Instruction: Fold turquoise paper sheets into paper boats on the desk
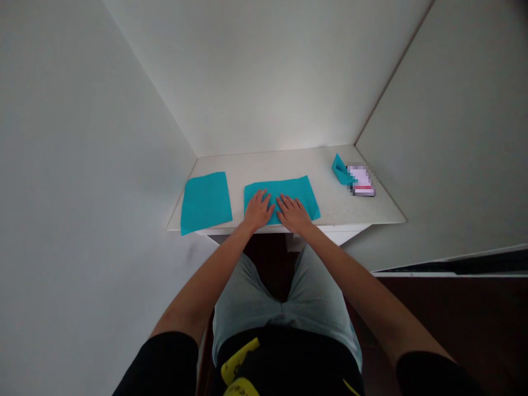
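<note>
Three teal pcs show in the head view, all on the white tabletop point(268, 164). Your L hand point(258, 212) and R hand point(293, 214) both lie palm-down on the middle sheet point(291, 187), fingers a bit apart, flat on it & not pinching it. That sheet is right under your fingers & runs out past them on both sides; it looks flat, wider than deep, but can't tell if it's single-layer or doubled over. Left of your L fingers, apart from them, the other sheet point(206, 203) lies flat w/ its near corner poking over the table edge. Well to the right of your R fingers, a bit farther off, sits the folded piece point(341, 176), one end at a blurred phone-like item point(363, 181); can't tell if they touch. Progress, my read: approx. 1 of 3 is shaped, the one under your fingers is in work, & the other looks unstarted.
</note>
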### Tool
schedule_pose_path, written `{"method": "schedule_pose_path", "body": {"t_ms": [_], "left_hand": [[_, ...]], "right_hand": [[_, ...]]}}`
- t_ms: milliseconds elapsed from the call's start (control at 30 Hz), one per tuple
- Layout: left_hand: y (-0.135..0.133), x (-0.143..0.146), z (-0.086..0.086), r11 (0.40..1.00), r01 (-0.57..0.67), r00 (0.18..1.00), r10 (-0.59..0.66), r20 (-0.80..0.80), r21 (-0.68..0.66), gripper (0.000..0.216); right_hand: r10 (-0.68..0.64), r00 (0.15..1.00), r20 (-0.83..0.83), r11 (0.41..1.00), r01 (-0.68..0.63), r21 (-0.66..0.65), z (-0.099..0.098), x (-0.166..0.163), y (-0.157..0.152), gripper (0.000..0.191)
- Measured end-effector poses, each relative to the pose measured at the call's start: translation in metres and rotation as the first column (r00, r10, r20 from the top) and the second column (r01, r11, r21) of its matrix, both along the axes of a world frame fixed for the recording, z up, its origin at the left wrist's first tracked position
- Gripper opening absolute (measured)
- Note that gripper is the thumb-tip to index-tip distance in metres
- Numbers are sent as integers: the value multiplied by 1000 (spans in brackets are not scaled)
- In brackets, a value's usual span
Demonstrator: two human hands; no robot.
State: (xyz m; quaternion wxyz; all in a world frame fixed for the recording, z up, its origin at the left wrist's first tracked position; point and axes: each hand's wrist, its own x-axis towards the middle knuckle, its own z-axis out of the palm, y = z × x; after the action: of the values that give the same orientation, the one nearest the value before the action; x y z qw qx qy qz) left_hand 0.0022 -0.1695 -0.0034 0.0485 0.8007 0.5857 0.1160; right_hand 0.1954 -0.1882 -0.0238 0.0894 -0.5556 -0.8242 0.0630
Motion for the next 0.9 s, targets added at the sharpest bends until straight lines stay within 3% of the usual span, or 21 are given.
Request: {"method": "schedule_pose_path", "body": {"t_ms": [133, 300, 367, 500, 633, 900], "left_hand": [[-2, 0, -12, 999, -5, 998, 2, -56, -42, 69], [0, -25, -14, 999, -14, 997, 12, -71, -39, 80], [-1, -28, -15, 999, -17, 997, 15, -81, -28, 84], [-3, -26, -15, 1000, -20, 995, 19, -93, -12, 82], [-2, -24, -14, 1000, -20, 996, 18, -86, -18, 82], [-3, -20, -8, 994, -65, 996, 59, -71, -86, 88]], "right_hand": [[8, 1000, 20, 998, -6, -70, 1, 18, 5, 76], [-160, 984, 82, 971, 172, -169, 0, 42, 21, 90], [-170, 981, 98, 967, 185, -176, 2, 34, 30, 90], [-35, 999, 13, 990, 36, -137, 7, -8, 48, 77], [-77, 996, -47, 993, 72, -97, 4, -26, 64, 74], [-227, 974, 3, 973, 227, -41, -5, 43, 84, 100]]}}
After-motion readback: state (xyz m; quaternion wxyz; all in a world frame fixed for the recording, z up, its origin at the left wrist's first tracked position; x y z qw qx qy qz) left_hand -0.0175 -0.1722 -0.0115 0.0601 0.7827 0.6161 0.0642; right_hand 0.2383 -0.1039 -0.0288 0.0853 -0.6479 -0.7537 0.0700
